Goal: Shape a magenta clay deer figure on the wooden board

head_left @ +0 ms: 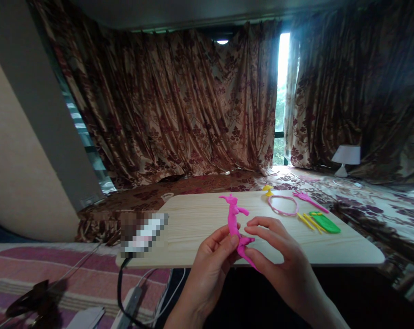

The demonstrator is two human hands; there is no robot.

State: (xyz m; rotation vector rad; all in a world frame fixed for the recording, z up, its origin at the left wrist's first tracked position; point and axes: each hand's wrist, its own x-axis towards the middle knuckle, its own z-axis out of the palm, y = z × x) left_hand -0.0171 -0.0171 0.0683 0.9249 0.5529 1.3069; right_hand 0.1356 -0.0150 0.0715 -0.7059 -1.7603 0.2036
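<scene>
Pink, clay-like figure [233,221], long and slim with thin branches at its top, one side and lower end, is held up in front of the near part of a pale wood-grain tabletop [193,205]. The bare left hand [209,260] has it pinched firmly about its lower middle, thumb in front and fingers behind. The bare right hand [285,251] is spread wide, fingers well parted from the thumb, around a short branch low on the right; the thumb lies against or just beside the lower end, and I cannot tell whether it touches. As far as shaping goes, the body and several branches seem formed, while the lower part, where both hands are gathered, looks like the portion being worked; how much is left cannot be judged from this view. Other shaped pieces lie at the far right of the tabletop and look finished: a yellow mushroom-like piece [268,189], a pink twisted ring [284,214], a pink stick with a hand-shaped end [311,201], thin yellow sticks [305,221] and a flat green rounded slab [325,223] with yellow at its upper edge. As for containers, I can make out none holding anything.
</scene>
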